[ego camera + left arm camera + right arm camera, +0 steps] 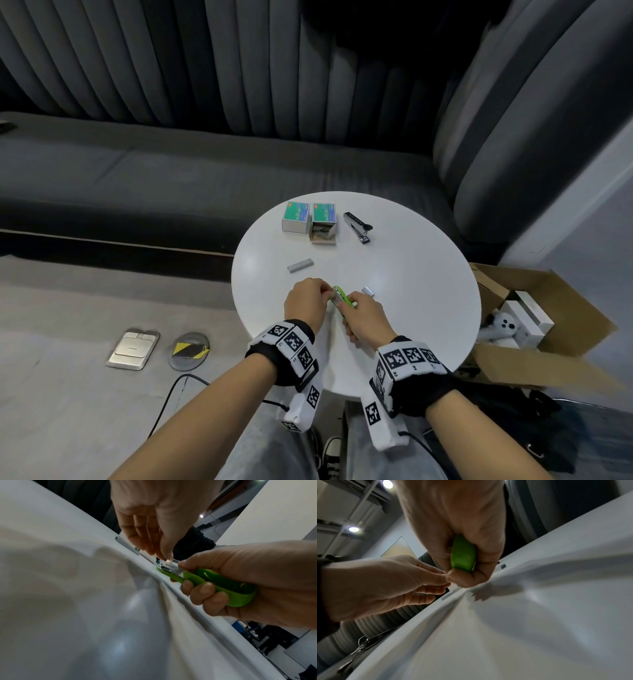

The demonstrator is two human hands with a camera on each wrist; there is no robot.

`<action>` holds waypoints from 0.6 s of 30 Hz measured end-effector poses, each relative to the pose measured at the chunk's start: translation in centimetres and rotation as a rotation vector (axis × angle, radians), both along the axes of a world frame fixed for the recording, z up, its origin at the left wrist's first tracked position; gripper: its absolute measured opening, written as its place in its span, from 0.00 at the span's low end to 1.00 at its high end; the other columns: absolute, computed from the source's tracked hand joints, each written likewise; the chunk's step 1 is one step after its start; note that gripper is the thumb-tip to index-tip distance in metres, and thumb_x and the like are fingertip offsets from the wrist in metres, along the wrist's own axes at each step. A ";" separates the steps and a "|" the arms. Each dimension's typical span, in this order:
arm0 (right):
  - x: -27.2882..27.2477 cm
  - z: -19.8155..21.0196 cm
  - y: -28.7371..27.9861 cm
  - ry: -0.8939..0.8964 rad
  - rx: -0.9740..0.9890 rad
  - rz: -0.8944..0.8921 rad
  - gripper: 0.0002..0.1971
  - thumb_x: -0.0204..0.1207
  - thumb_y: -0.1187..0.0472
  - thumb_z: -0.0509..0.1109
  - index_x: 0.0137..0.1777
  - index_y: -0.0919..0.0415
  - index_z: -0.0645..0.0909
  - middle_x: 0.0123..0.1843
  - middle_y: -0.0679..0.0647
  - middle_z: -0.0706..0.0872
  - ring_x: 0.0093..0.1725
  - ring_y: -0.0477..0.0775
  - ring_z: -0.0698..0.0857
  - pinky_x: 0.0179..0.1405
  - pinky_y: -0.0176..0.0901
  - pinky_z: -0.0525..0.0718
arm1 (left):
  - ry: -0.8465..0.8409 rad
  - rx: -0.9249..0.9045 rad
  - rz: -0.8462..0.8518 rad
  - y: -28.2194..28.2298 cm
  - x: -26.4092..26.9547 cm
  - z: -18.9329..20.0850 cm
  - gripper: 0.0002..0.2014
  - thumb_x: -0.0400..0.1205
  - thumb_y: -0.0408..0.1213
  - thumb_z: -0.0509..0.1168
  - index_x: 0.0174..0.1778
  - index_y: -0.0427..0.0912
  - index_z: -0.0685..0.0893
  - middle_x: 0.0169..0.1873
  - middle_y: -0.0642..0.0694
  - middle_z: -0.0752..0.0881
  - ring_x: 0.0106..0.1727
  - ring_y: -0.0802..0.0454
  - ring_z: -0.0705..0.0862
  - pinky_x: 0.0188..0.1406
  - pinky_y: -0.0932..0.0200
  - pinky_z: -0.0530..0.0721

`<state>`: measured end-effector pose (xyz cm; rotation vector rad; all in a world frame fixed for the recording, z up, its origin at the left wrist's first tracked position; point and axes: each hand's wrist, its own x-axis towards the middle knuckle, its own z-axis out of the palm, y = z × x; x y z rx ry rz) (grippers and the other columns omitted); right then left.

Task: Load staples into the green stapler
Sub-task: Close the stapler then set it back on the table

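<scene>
— What was held on the left?
— A staple strip point(169, 561) was pinched by the left hand point(306, 299) at the green stapler point(221, 586), gripped above the table point(411, 274) in the right hand point(368, 320).
— And the risk?
— The strip could be jammed or broken if pressed in askew.

The two green-and-blue staple boxes point(296, 216) point(323, 219) at the far side of the white table point(411, 291) are showing printed labels, but the lettering is coming out too small and blurred to read with certainty. The wrist bands point(291, 339) point(409, 358) are carrying black-and-white square code markers, with no readable words. Nothing else is bearing legible text.
</scene>
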<state>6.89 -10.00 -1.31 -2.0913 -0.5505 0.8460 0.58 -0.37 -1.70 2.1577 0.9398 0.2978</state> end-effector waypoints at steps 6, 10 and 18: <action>-0.1 -0.8 -0.1 -0.029 -0.010 0.015 0.12 0.81 0.54 0.59 0.43 0.63 0.73 0.28 0.54 0.76 0.19 0.49 0.74 0.14 0.36 0.73 | 0.049 -0.044 -0.006 0.0 0.3 -0.3 0.08 0.79 0.34 0.63 0.48 0.36 0.86 0.48 0.37 0.89 0.52 0.40 0.85 0.50 0.53 0.80; 0.1 -1.0 -0.2 -0.037 -0.005 0.020 0.13 0.81 0.53 0.59 0.42 0.62 0.73 0.26 0.54 0.77 0.18 0.49 0.74 0.15 0.36 0.73 | 0.071 -0.068 -0.026 0.4 0.8 -0.5 0.08 0.79 0.32 0.64 0.48 0.33 0.86 0.49 0.35 0.88 0.52 0.39 0.85 0.51 0.52 0.80; 0.3 -1.1 -0.1 0.020 0.003 0.002 0.15 0.80 0.50 0.60 0.42 0.62 0.74 0.26 0.54 0.77 0.19 0.49 0.74 0.16 0.36 0.73 | 0.081 -0.051 -0.130 0.3 0.7 -1.5 0.06 0.81 0.26 0.55 0.43 0.39 0.75 0.52 0.35 0.81 0.47 0.44 0.76 0.44 0.58 0.70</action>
